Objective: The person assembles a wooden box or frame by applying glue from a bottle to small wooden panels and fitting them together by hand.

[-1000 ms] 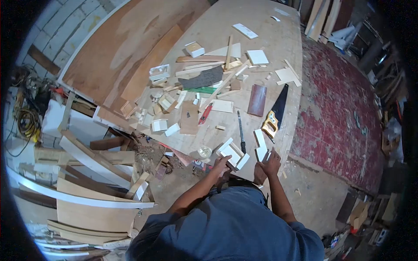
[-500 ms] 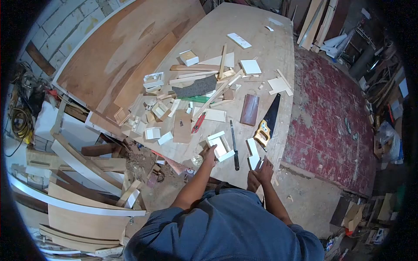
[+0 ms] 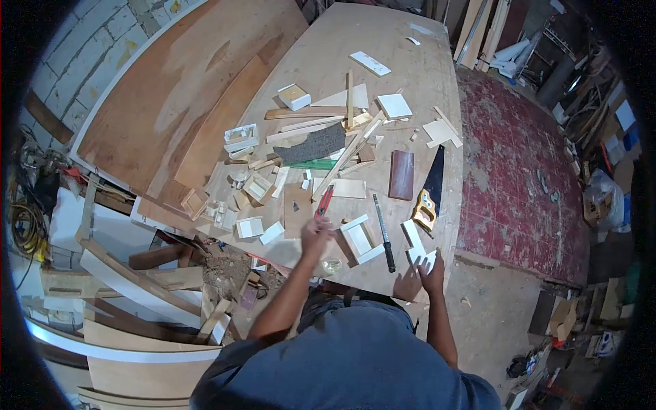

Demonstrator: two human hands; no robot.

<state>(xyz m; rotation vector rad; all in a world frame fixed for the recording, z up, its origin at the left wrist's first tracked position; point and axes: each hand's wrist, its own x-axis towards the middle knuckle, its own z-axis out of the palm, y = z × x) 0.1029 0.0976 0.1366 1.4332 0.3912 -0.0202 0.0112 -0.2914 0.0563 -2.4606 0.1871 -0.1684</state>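
Observation:
My left hand [image 3: 317,236], blurred by motion, is over the table at the lower end of a red utility knife [image 3: 325,199]; its fingers look loosely apart. Just right of it lies a small white open frame-like box [image 3: 362,239], which it does not touch. With fingers spread, my right hand [image 3: 432,273] is at the lower end of a white L-shaped piece [image 3: 414,238]. Between the box and that piece lies a thin dark rod with a black handle [image 3: 385,236]. A handsaw with a wooden handle [image 3: 425,208] rests above the L-shaped piece.
A reddish-brown block [image 3: 402,174] lies left of the saw. Wood strips, a dark grey rough piece [image 3: 313,145] and small white boxes [image 3: 294,98] are scattered over the wooden table [image 3: 403,41]. A large board [image 3: 171,89] leans on the left; curved panels [image 3: 137,294] stand lower left.
My left hand has let go of the white box and moved left towards the red knife. My right hand has opened and moved to the lower end of the L-shaped piece.

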